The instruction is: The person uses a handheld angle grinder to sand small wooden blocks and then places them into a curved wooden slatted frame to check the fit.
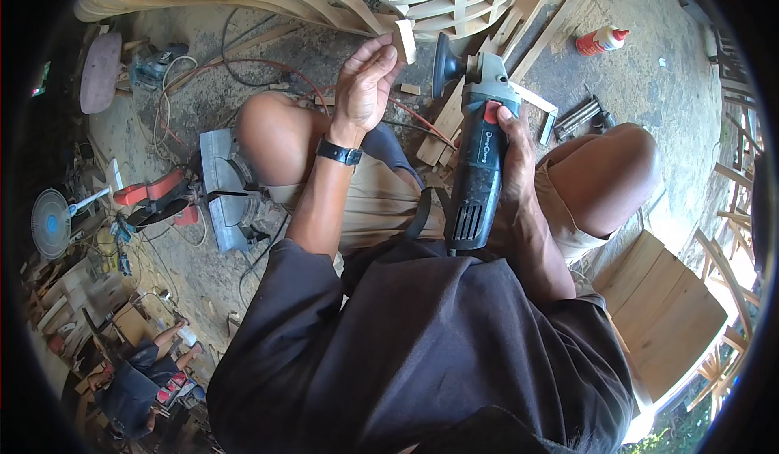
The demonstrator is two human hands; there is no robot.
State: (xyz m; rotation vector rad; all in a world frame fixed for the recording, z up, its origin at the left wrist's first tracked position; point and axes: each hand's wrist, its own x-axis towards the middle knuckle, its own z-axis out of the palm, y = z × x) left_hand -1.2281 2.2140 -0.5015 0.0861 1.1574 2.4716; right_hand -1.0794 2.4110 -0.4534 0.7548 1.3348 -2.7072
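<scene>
My left hand [367, 81] pinches a small pale wood block [405, 41] between thumb and fingers, held up at the far middle. In my right hand [517, 150] is an angle grinder [477, 162] with a dark body and a red switch, its grey head pointing away from me. My right thumb lies beside the switch. A round dark pad [443, 66] on the grinder's head faces the block, with a small gap between them. Whether the pad is spinning I cannot tell.
Curved wooden slats [454, 0] stand at the far edge. A red-capped bottle [602, 40] and a metal square [548, 121] lie on the right. At left are a mitre saw [223, 190] and a fan [52, 223]. Another person [134, 385] sits at lower left. Cords cross the floor.
</scene>
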